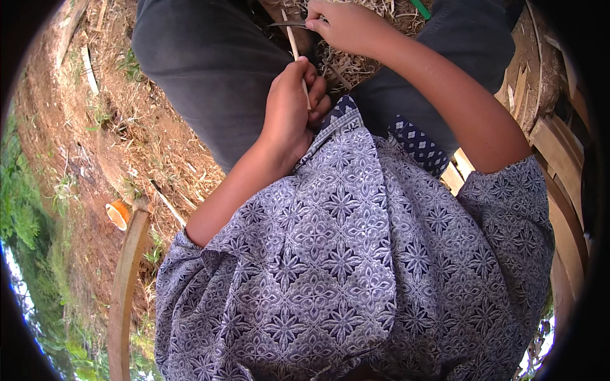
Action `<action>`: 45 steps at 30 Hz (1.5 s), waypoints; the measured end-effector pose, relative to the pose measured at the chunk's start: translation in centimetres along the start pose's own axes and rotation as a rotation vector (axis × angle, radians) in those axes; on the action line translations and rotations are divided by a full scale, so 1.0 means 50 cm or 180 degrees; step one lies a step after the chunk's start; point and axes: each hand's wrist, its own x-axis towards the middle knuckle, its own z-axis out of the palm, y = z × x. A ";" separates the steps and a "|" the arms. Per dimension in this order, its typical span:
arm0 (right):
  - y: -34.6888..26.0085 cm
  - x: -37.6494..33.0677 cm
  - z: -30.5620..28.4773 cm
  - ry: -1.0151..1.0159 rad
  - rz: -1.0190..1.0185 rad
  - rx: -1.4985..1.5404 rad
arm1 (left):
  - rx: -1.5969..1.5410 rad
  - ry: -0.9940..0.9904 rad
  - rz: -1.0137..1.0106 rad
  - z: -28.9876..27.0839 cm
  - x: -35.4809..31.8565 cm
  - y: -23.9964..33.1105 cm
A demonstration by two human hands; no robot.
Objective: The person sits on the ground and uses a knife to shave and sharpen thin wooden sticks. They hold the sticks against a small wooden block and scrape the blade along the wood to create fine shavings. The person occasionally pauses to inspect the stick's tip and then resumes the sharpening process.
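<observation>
My left hand (293,101) is closed round a thin, pale wooden stick (293,44), which points away from me between my knees. Its lower end runs through my fingers. Beyond it, my right hand (343,24) grips a knife (292,24), whose handle is mostly hidden by the fingers. The narrow dark blade lies across the stick near its far end and appears to touch it.
Curly wood shavings (381,7) cover the ground between my dark-trousered legs (210,70). On the left are bare brown soil, a wooden post (127,292) and an orange, cup-like object (118,214). Wooden boards (559,152) lie at the right.
</observation>
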 end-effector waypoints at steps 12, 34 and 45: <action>0.015 0.044 0.027 0.0124 -0.0068 -0.0051 | -0.0003 -0.0006 -0.0065 -0.003 0.002 0.001; 0.033 0.081 0.045 0.0463 0.0381 0.0043 | 0.0147 -0.0026 0.0141 0.001 -0.009 -0.010; 0.072 0.031 0.020 0.0327 -0.0079 0.0450 | 0.0068 -0.0141 -0.0008 -0.006 0.007 0.001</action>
